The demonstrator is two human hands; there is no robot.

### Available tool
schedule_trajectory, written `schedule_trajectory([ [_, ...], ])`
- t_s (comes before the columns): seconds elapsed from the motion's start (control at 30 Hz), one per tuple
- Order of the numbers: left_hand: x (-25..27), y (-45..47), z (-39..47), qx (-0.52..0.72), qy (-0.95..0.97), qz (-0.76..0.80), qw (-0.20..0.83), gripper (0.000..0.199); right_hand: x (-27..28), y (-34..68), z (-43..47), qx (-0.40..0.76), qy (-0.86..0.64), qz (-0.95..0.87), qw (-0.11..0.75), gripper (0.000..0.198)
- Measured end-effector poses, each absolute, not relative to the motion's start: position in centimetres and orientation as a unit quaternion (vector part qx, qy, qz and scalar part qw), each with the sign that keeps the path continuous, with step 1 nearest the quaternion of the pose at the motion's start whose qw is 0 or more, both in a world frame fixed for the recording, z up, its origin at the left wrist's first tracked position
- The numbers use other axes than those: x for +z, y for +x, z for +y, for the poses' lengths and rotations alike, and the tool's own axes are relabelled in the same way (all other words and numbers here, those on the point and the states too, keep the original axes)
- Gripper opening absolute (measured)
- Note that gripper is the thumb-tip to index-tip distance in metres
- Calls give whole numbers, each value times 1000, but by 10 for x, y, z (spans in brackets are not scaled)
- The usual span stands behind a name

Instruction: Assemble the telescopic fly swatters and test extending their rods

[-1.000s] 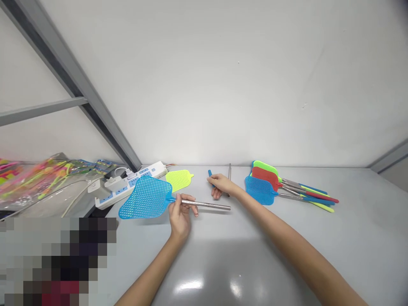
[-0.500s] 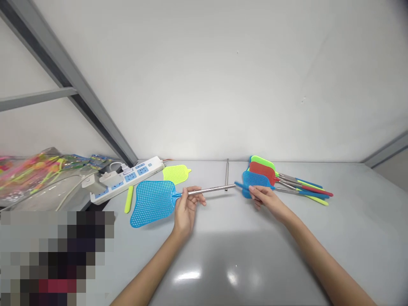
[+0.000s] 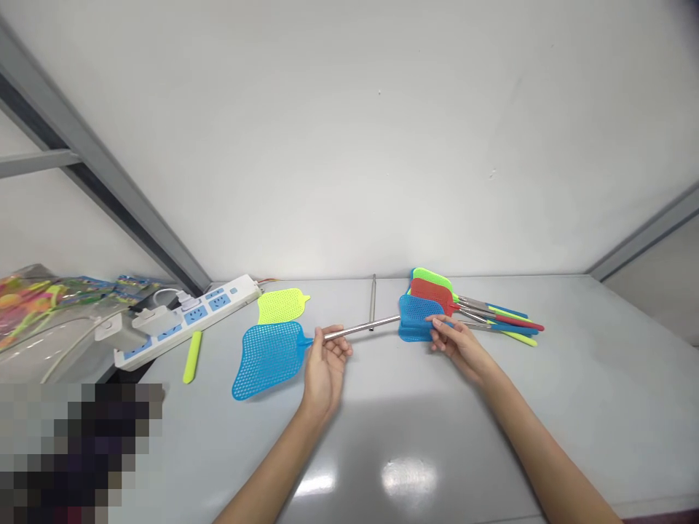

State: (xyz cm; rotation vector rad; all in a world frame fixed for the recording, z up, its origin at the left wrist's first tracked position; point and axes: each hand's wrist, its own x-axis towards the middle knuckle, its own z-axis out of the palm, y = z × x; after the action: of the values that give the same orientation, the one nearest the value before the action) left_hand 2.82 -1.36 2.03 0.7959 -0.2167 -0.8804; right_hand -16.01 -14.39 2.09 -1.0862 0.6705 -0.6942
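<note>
My left hand [image 3: 326,367] is closed round the metal rod of a blue fly swatter, just behind its perforated blue head [image 3: 270,360]. The rod [image 3: 363,327] slants up to the right, above the table. My right hand [image 3: 457,343] pinches a blue plastic handle [image 3: 418,327] at the rod's far end. Whether the rod's tip is inside the handle I cannot tell, because blue lies against blue there. Behind that hand is a pile of fly swatters with a blue head [image 3: 420,306], a red head [image 3: 434,292] and a green head [image 3: 437,278].
A yellow-green swatter head [image 3: 281,306], a loose yellow-green handle [image 3: 192,356] and a bare metal rod [image 3: 373,300] lie on the grey table [image 3: 382,386]. At left stand a power strip [image 3: 218,313] with plugs and plastic bags [image 3: 60,298]. A wall rises behind.
The blue handle has turned from a tilt into line with the rod and now meets its end. The view has shifted, so most things on the table appear further left.
</note>
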Motion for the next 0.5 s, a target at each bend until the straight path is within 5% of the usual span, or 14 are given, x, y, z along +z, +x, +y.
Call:
schedule_trajectory([
  [0.5,22,26,-8,-427,370,-109,818,29,10,-151,-138,-330,-345,270,836,16],
])
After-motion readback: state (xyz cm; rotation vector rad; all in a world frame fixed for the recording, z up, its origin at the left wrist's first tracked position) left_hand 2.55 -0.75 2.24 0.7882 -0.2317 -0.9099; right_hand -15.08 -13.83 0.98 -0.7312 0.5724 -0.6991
